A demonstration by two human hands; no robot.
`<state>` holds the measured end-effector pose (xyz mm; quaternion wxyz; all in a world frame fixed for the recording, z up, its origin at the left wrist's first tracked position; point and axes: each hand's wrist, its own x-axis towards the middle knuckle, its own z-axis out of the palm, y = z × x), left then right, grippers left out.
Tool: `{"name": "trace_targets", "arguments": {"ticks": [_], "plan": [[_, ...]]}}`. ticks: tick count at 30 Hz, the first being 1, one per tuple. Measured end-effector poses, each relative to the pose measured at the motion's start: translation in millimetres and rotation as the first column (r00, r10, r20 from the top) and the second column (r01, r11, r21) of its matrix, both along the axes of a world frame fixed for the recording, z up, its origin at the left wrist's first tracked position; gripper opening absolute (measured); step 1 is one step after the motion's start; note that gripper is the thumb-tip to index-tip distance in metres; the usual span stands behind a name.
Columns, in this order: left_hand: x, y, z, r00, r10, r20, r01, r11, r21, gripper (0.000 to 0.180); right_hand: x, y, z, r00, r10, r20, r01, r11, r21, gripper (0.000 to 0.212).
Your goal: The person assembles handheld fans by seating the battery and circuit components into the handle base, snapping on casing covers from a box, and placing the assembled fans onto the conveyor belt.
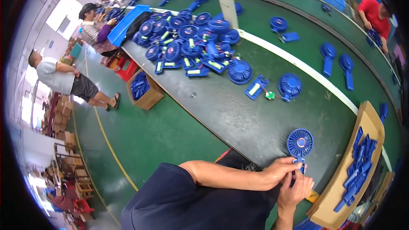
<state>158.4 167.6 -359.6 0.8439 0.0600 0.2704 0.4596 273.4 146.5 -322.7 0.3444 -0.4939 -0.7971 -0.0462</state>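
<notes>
A blue handheld fan [300, 143] is held up over the near edge of the dark workbench, its round grille uppermost. My left hand [277, 173] grips the fan's handle just below the head, thumb on top. My right hand [298, 190] has its fingers closed at the lower part of the same handle. An opened handle showing inner parts is partly visible between the fingers; the rest is hidden. Farther off on the bench lie a fan head [290, 87] and an opened blue handle [256, 87] with a light green battery, joined by wires to a small green circuit board [269, 95].
A large pile of blue fans [189, 38] covers the bench's far left. To my right stands a cardboard tray [370, 117] of blue handle pieces [360, 166]. Beyond a white rail, a green conveyor [306, 38] carries fans. Co-workers are at left and far right; a carton [150, 98] sits on the floor.
</notes>
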Motion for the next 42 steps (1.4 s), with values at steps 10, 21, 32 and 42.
{"name": "trace_targets", "arguments": {"ticks": [10,21,32,42], "plan": [[-4.4,3.5,0.0,1.0,-0.019,-0.008,0.018,1.0,-0.017,0.03,-1.9,4.8,-5.4,0.998,0.018,-0.055,-0.021,0.998,-0.051,0.005],[-1.5,-7.7,-11.3,0.992,0.053,-0.115,-0.022,0.968,0.252,0.03,-8.1,1.1,0.7,0.84,-0.256,-0.478,0.101,0.94,-0.325,0.019],[-7.0,-12.2,-18.0,0.917,0.029,-0.397,0.136,0.915,0.381,0.027,9.6,-1.3,-23.8,0.56,-0.458,-0.69,-0.251,0.7,-0.668,0.029],[-17.5,-4.0,-9.9,0.902,-0.142,-0.407,0.266,0.927,0.265,0.027,14.3,3.4,-15.5,0.483,-0.505,-0.715,-0.367,0.624,-0.69,0.028]]}}
